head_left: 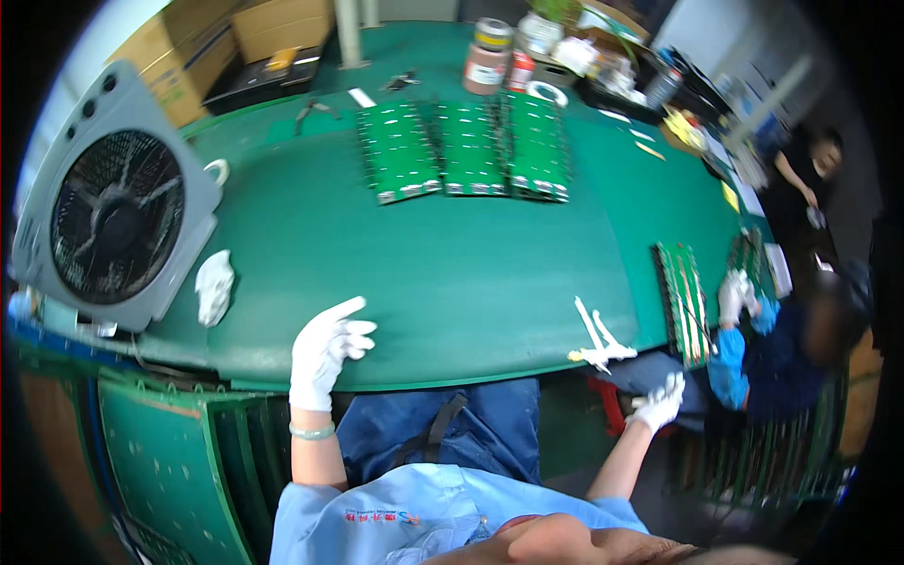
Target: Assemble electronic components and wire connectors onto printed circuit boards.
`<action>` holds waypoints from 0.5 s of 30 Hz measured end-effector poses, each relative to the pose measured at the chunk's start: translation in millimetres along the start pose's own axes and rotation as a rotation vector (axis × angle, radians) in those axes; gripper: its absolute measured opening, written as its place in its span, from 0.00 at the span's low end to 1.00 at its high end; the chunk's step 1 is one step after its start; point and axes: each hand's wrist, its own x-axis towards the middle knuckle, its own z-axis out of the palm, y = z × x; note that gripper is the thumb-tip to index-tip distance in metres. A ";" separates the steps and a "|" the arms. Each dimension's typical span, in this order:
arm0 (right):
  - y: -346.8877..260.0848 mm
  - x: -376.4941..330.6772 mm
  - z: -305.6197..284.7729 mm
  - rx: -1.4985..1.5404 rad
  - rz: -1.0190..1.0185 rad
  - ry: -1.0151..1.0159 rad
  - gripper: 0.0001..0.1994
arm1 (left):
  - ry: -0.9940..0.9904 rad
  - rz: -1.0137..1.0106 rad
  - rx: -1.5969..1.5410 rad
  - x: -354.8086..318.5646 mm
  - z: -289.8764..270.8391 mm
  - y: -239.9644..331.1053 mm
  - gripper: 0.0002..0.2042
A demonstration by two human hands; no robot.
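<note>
My left hand (330, 348), in a white glove, hovers over the front edge of the green table mat (414, 282), its fingers apart and nothing in them. My right hand (659, 403), also gloved in white, is held out to the right below the table edge with its fingers spread; it holds nothing. Nearest to it on the mat lies a limp white thing with long thin strips (603, 350), perhaps a glove. Three stacks of green circuit boards, a left stack (397, 146), a middle stack (471, 146) and a right stack (537, 146), stand side by side farther back.
A grey box fan (118, 212) stands at the left, near a crumpled white cloth or glove (215, 287). Jars (485, 66) and pliers (315, 113) lie toward the back. On the right a co-worker's gloved hands (734, 297) are near more boards (686, 301).
</note>
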 end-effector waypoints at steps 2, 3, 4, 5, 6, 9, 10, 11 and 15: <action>2.0 -35.1 6.6 0.014 -0.214 -0.017 0.17 | 0.049 -0.047 0.011 20.5 10.0 3.8 0.24; 3.5 -44.9 14.6 -0.059 -0.252 -0.088 0.16 | 0.043 -0.048 0.135 32.6 17.9 6.5 0.23; 6.2 -66.0 26.1 -0.128 -0.277 -0.171 0.15 | 0.052 -0.049 0.270 38.7 20.3 14.9 0.21; 11.7 -91.4 42.1 -0.103 -0.365 -0.388 0.15 | 0.086 0.022 0.398 47.9 27.6 22.0 0.21; 14.3 -122.9 60.5 -0.072 -0.459 -0.589 0.14 | 0.106 0.089 0.527 60.6 33.1 27.0 0.21; -7.0 -189.2 95.1 -0.599 -0.968 -0.916 0.13 | 0.158 0.803 1.465 124.8 38.5 16.1 0.23; -9.1 -199.9 106.5 -0.710 -1.143 -1.024 0.12 | 0.132 0.831 1.460 138.2 43.3 18.6 0.23; -4.7 -207.8 116.7 -0.704 -1.156 -1.077 0.12 | 0.047 0.828 1.630 157.2 49.9 18.8 0.24; 21.9 -217.0 133.3 -0.705 -1.149 -0.964 0.14 | 0.024 0.646 1.700 205.8 57.1 14.2 0.32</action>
